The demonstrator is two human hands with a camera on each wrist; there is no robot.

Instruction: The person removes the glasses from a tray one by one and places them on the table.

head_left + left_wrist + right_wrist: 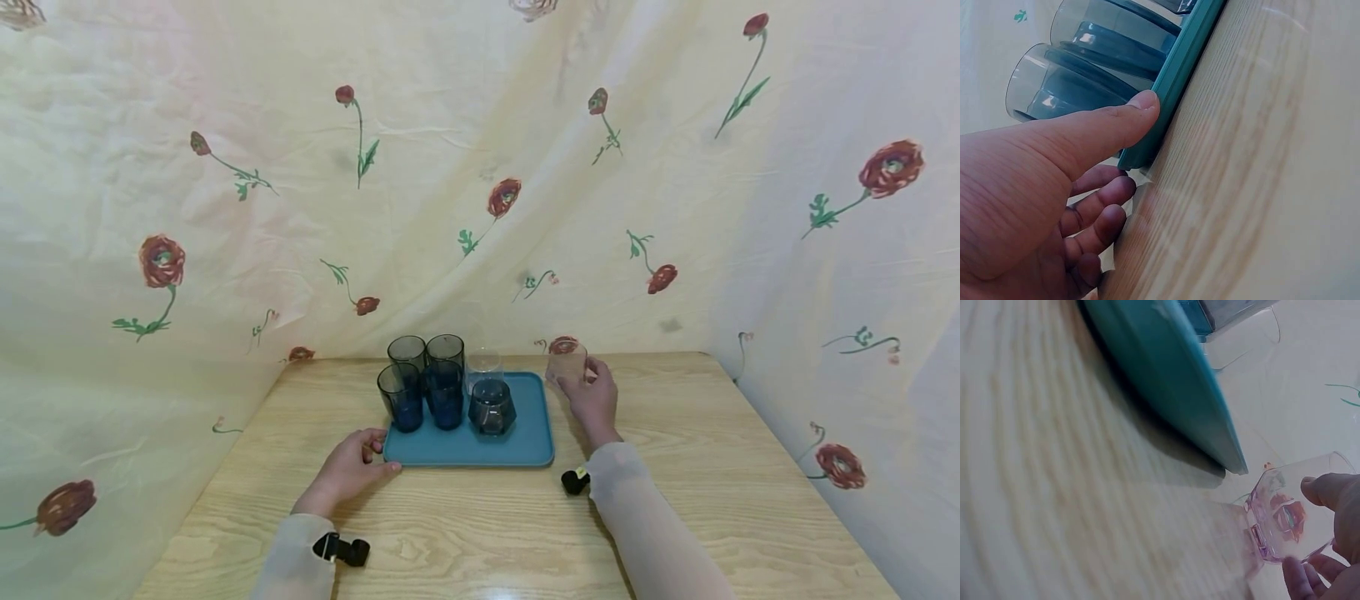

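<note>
My left hand (pixel 351 467) grips the front left corner of a blue tray (pixel 525 433). In the left wrist view its thumb lies against the tray's rim, and its fingers bend around the corner. On the tray stand several tall dark blue-grey tumblers (pixel 406 404), a dark faceted glass (pixel 492 408) and a clear glass (pixel 483 362) behind it. To the right of the tray, near the back of the table, my right hand (pixel 592 398) holds a clear, pink-tinted faceted glass (pixel 1282 506) between thumb and fingers. Whether its base touches the table is hard to tell.
A pale wood table (pixel 480 533) carries everything. Behind it and on both sides hangs a flower-printed cloth (pixel 420 233), close to the table's back edge. A black strap device sits on each wrist.
</note>
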